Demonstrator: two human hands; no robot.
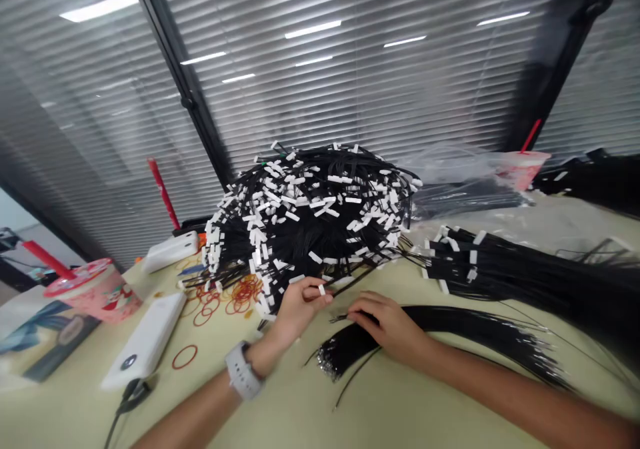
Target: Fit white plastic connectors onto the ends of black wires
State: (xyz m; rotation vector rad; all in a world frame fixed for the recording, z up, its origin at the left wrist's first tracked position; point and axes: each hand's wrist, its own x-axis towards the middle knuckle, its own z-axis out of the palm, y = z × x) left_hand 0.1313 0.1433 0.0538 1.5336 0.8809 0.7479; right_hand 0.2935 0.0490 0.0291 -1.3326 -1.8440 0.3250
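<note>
L hand (301, 303) pinching wht connector (321, 290) | R hand (383, 317) palm-dn, curled round wire ends (339, 317)

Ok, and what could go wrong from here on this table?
The left hand holds a small white connector close to the heap of wires, so it might snag. The black wire bundle by the right hand has uneven, spread ends and could tangle. The pink cup near the white device might spill if knocked.

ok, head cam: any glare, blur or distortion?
Head view: light strips glare over the window blinds; window posts splay outward toward the top, likely wide-angle distortion. Same view: left hand and right hand fairly clear, cables at the right edge soft.
</note>
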